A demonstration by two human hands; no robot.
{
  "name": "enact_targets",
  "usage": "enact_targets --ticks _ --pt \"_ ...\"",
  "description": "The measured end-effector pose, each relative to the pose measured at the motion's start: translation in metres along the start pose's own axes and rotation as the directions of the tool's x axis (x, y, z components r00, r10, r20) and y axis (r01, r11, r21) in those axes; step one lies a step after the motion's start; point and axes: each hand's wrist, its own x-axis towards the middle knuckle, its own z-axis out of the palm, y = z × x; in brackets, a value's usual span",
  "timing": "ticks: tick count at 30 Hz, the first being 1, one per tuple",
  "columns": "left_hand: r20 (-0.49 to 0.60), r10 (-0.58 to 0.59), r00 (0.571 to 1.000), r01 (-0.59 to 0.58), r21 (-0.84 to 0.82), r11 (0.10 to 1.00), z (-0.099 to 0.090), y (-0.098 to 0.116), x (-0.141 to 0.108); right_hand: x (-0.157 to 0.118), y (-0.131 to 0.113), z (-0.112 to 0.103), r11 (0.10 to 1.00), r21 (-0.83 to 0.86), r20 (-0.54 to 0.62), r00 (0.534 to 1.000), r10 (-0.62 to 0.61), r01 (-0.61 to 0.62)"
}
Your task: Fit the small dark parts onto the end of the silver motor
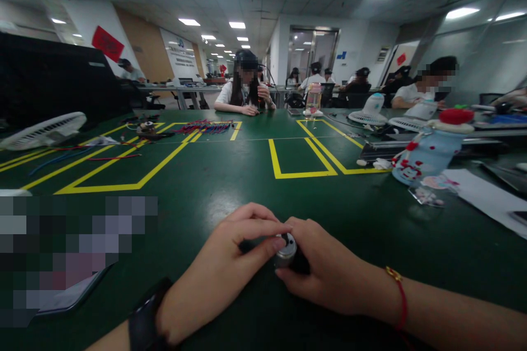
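Observation:
A small silver cylinder (285, 255), which looks like a small motor, is held upright just above the green table near its front edge. Dark holes show in its round top face. My right hand (323, 260) is wrapped around its side, fingers behind and thumb in front. From the left, my left hand (234, 249) pinches at the top face with thumb and index finger. A dark spot shows between those fingertips; whether they grip a separate small part there cannot be made out. The cylinder's lower end is hidden.
Yellow tape outlines (302, 175) mark the green table (197, 181). A bundle of red and blue wires (208, 127) lies farther back. At right are a blue bottle (432, 148) and white paper (488, 197); a phone (76, 296) lies at left. Someone (245, 88) sits opposite.

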Motion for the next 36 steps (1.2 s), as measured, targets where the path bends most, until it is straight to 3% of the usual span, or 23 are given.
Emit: enact_targets --ticks 7,21,28,36 --pt "0.057 -0.024 0.998 0.025 -0.02 0.999 -0.003 0.005 -0.005 -0.002 0.003 0.002 1.0 0.004 -0.025 1.0 -0.013 0.013" --pt "0.031 -0.066 0.997 0.068 -0.04 0.997 -0.013 -0.014 -0.011 0.0 0.0 -0.007 0.999 0.046 0.033 0.999 0.022 -0.024" --pt "-0.013 -0.312 0.95 0.31 -0.078 0.948 -0.018 -0.028 -0.004 -0.002 0.003 -0.007 0.995 0.084 0.023 0.999 0.044 -0.045" --pt "-0.008 -0.333 0.943 0.33 -0.116 0.937 -0.017 -0.024 -0.005 -0.003 0.004 -0.007 0.994 0.092 0.034 0.998 0.058 -0.061"
